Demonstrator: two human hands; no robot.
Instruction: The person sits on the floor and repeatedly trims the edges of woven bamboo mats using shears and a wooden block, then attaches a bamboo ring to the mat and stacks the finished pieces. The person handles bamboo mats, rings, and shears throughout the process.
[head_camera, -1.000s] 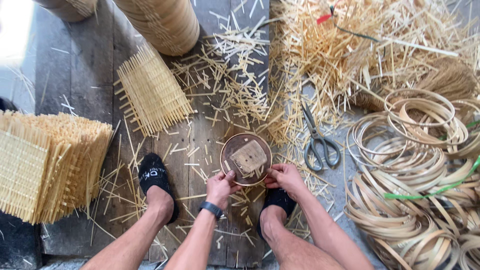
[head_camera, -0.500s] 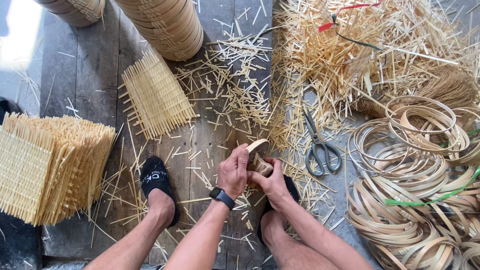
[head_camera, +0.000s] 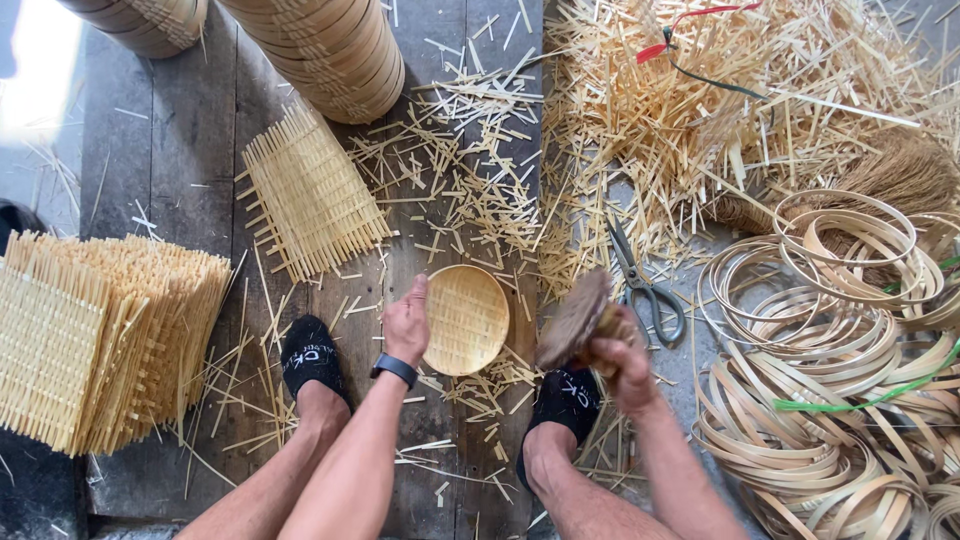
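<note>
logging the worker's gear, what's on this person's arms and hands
Both arms are bare with no sleeves, and both hands, the left hand and the right hand, are bare with no gloves. The left wrist carries a dark watch on a dark strap. Nothing shows on the right wrist.
</note>
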